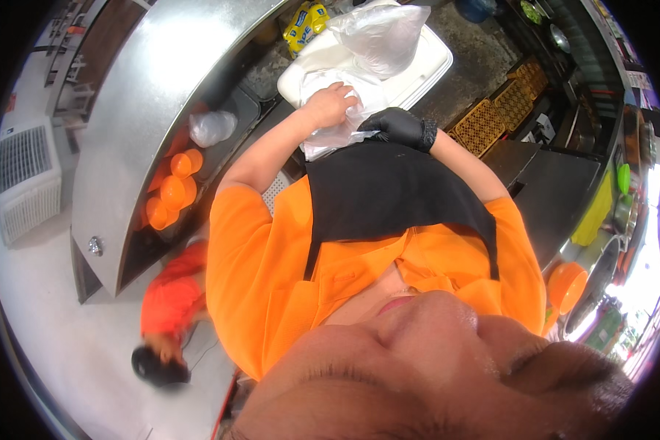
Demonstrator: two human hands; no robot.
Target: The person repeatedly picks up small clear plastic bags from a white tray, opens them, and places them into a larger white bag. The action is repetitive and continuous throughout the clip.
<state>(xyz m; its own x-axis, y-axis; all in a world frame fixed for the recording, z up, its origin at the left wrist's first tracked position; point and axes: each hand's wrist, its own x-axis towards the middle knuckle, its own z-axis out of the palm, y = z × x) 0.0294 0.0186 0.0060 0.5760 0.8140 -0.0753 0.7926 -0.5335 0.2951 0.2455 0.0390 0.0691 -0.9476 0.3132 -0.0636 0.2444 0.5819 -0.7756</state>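
Note:
A white plastic bag (pixel 322 140) lies crumpled at the near side of a white lidded plastic container (pixel 297 71), against my black apron. My bare left hand (pixel 333 104) rests over the bag with its fingers curled; its thumb is hidden, and I cannot tell whether it grips. In a black glove, my right hand (pixel 396 127) pinches the bag's edge between its fingertips. Beyond both hands a clear plastic bag (pixel 388 47) stands puffed up on the container's lid. What either bag contains is not clear.
A yellow printed package (pixel 305 27) sits behind the container. To the left, orange cups (pixel 173 190) and a wrapped clear bundle (pixel 213 129) lie below a steel counter (pixel 143 82). Brown plastic crates (pixel 479 126) stand right. A person in red (pixel 173 297) is at lower left.

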